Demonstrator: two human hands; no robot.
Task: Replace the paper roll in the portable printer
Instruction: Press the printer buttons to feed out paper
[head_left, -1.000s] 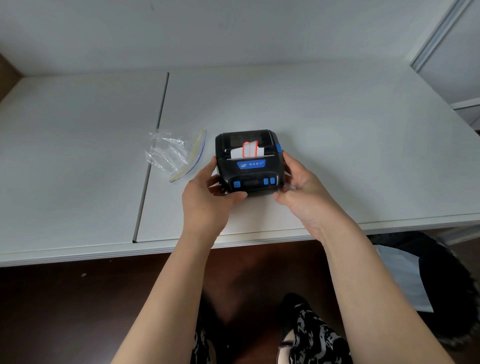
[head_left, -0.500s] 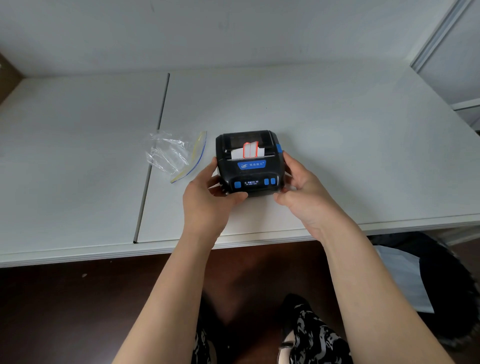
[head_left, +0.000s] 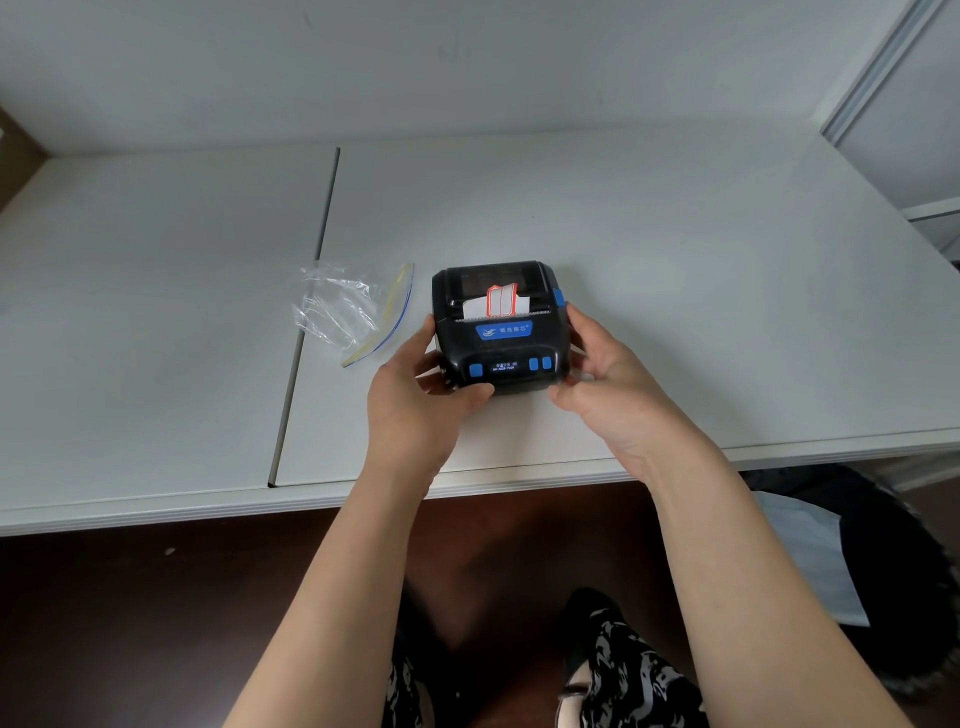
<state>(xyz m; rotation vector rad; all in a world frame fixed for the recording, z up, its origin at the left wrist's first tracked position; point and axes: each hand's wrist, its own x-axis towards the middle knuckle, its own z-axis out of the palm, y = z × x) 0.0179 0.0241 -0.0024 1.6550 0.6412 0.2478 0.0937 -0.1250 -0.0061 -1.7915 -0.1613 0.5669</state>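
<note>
A black portable printer (head_left: 498, 327) with blue buttons stands on the white table (head_left: 675, 291), its lid closed. A strip of white label paper with a red-bordered label (head_left: 500, 301) sticks out of its slot. My left hand (head_left: 415, 400) grips the printer's left side, thumb on the front lower edge. My right hand (head_left: 608, 379) grips the right side, fingers along the wall below the blue side latch (head_left: 559, 297). The small display on the front is lit.
An empty clear zip bag (head_left: 348, 312) lies left of the printer. A seam (head_left: 304, 317) runs between two table tops. The table's front edge (head_left: 467, 480) is close to my wrists. A dark bin with a white liner (head_left: 831, 561) stands on the floor at right.
The display on the printer's front has lit up. Both hands and the printer have barely moved.
</note>
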